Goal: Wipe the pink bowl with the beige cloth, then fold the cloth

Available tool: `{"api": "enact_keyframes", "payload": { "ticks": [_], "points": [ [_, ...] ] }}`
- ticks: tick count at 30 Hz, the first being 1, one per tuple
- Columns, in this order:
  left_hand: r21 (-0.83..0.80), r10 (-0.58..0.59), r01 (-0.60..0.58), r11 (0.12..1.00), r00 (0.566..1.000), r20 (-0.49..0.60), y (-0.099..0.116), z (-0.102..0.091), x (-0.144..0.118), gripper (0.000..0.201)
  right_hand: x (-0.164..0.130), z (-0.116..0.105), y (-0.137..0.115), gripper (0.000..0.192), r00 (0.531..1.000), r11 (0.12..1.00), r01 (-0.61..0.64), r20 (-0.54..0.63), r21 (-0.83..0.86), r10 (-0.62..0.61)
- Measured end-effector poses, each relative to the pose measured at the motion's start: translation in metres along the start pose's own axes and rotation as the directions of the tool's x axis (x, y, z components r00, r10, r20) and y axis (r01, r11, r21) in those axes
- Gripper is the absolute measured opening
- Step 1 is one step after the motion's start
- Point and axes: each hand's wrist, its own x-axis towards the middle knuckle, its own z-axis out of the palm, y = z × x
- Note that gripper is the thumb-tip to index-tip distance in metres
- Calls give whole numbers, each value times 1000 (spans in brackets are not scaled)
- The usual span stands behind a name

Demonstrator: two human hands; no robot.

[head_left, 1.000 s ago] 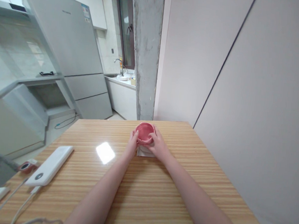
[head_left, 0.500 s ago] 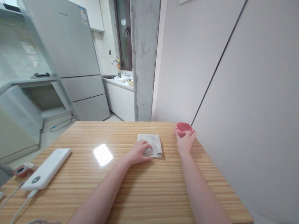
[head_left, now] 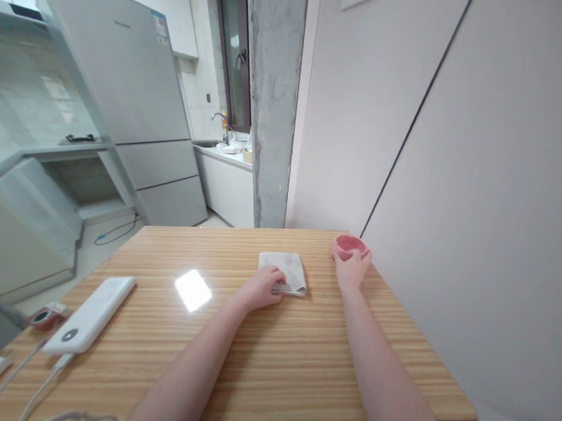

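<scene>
bowl point(head_left: 350, 245): your right hand point(head_left: 351, 270) is cupping it from the near side, fingers wrapped on its wall, right of the cloth point(head_left: 284, 270) at the table point(head_left: 275, 357) edge | likely stiff, smooth, breakable; grip the wall, not the rim | left hand point(head_left: 262, 287): pressing loosely curled on the cloth's near-left corner; soft, light

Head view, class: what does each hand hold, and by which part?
The right hand grips the pink bowl at its near rim. The left hand presses on the folded cloth at its near-left corner.
</scene>
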Motion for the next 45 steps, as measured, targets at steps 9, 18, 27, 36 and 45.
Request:
{"api": "enact_keyframes", "payload": {
  "ticks": [9,18,27,36,45],
  "points": [
    [7,-30,30,1000,999,20,1,4,2,6,-2,-5,-6,35,1000,996,-21,5,-91,22],
    [-623,-488,193,758,802,-345,-14,0,13,20,-38,-15,-70,41,874,877,436,136,204,-466],
    [-995,-480,3,101,876,-46,-15,2,16,58,-108,6,-101,45,652,759,192,497,622,-572],
    [-951,-650,94,295,749,-127,-23,16,19,28,-104,6,-105,24,692,803,76,549,591,-469],
    [-843,-739,218,492,616,-272,-61,-37,-3,28,-41,24,-60,22,835,959,-65,542,276,-99]
  ]
}}
